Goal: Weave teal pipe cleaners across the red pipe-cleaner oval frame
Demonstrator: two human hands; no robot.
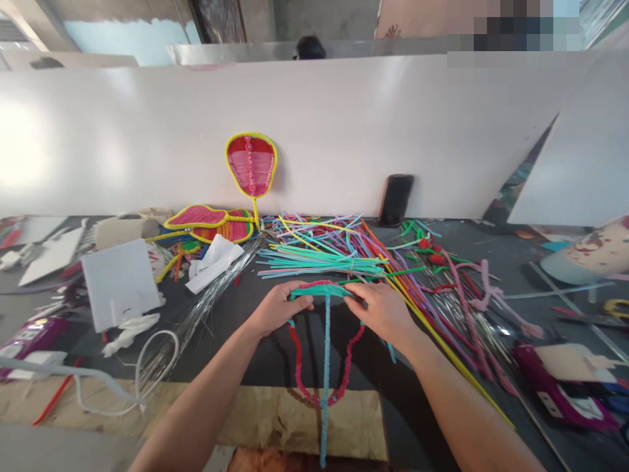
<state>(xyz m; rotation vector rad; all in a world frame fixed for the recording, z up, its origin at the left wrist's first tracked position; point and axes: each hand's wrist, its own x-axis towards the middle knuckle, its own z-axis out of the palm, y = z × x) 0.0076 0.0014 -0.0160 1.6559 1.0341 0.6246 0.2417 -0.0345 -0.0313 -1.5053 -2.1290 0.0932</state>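
Observation:
Between my two hands is a frame bent from pipe cleaners (pixel 348 357), with a red and pink rounded outline and a light blue twisted stem (pixel 325 380) down its middle. Teal strands (pixel 319 290) run across its top end. My left hand (pixel 282 307) pinches the top left corner, thumb in front. At the top right corner, my right hand (pixel 376 308) has its fingers closed on the same frame. The stem's lower end points toward me, above a wooden board (pixel 358 426). Just beyond my hands lies a bundle of teal pipe cleaners (pixel 324 263).
A finished pink paddle shape with yellow edging (pixel 250 167) leans on the white panel (pixel 334 131). A dark phone (pixel 396 199) stands right of it. Loose coloured pipe cleaners (pixel 432 328) spread right. White card (pixel 120 285) and wires (pixel 206 295) lie left; purple glue guns (pixel 565 393) flank both sides.

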